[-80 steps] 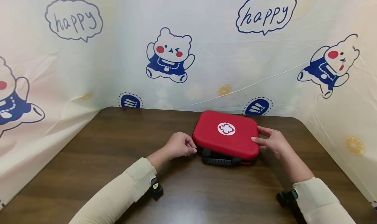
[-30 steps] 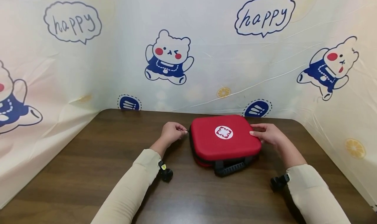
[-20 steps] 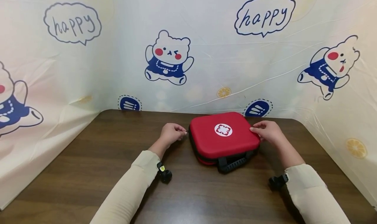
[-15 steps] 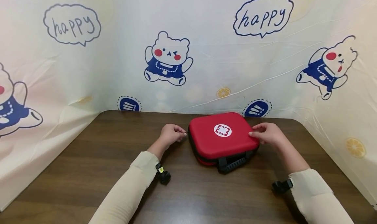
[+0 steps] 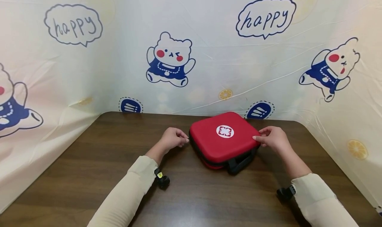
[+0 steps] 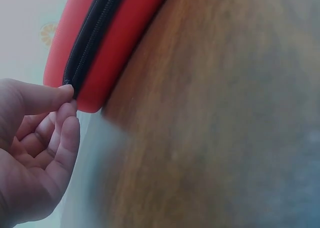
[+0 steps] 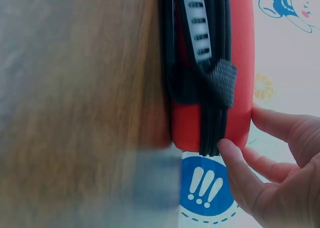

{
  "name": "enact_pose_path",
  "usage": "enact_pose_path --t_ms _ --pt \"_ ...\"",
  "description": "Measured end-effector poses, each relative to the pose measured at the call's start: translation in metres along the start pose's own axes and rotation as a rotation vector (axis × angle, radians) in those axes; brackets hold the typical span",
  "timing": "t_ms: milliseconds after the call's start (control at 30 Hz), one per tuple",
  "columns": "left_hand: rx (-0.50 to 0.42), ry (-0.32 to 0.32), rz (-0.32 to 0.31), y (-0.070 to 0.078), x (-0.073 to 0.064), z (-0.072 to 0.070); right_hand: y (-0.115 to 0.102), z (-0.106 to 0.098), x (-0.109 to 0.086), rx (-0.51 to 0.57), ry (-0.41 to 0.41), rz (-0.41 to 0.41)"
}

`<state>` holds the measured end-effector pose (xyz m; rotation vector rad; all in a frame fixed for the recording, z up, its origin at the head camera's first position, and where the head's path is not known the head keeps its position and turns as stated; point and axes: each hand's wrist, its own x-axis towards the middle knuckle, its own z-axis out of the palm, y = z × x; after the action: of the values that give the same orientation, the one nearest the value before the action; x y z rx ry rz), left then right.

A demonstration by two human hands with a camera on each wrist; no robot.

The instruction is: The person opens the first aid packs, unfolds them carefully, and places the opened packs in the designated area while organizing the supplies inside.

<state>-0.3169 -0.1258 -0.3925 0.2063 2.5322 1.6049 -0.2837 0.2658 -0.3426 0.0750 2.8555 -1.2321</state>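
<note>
A red first-aid case (image 5: 203,139) with a white cross emblem lies flat on the wooden table, its lid down. Its black carry handle (image 5: 242,164) faces the front right. At the case's left corner, my left hand (image 5: 172,139) pinches the zipper pull between thumb and forefinger; the fingertips mostly hide the pull. The left wrist view shows the black zipper (image 6: 95,35) running up from those fingertips along the case's side. My right hand (image 5: 274,139) grips the right corner, thumb on the lid and fingers by the side, near the zipper band (image 7: 214,130).
The brown table (image 5: 191,197) ends at the back against a printed cloth backdrop (image 5: 209,61) with bears and speech bubbles. Similar cloth hangs at both sides. A small black camera (image 5: 162,180) sits on the left wrist, another (image 5: 286,193) on the right.
The left hand has gone from the front-left corner back along the left side, then slightly toward the front. The case has turned counterclockwise, its handle swinging to the right. The right hand stays at its right end.
</note>
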Motion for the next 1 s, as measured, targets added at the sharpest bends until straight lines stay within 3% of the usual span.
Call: enact_pose_path --t_ms 233,467,800,1000 --pt "0.009 -0.06 0.028 0.001 -0.007 0.001 0.001 0.005 0.008 0.069 0.052 0.021" --pt "0.016 -0.107 0.049 0.007 -0.017 0.006 -0.003 0.006 0.011 0.059 0.049 0.011" --pt "-0.014 -0.198 0.103 0.017 -0.03 0.022 -0.004 0.012 0.012 0.001 -0.032 -0.03" --pt "-0.022 -0.238 0.109 0.021 -0.037 0.033 -0.007 0.014 0.01 -0.156 -0.025 -0.079"
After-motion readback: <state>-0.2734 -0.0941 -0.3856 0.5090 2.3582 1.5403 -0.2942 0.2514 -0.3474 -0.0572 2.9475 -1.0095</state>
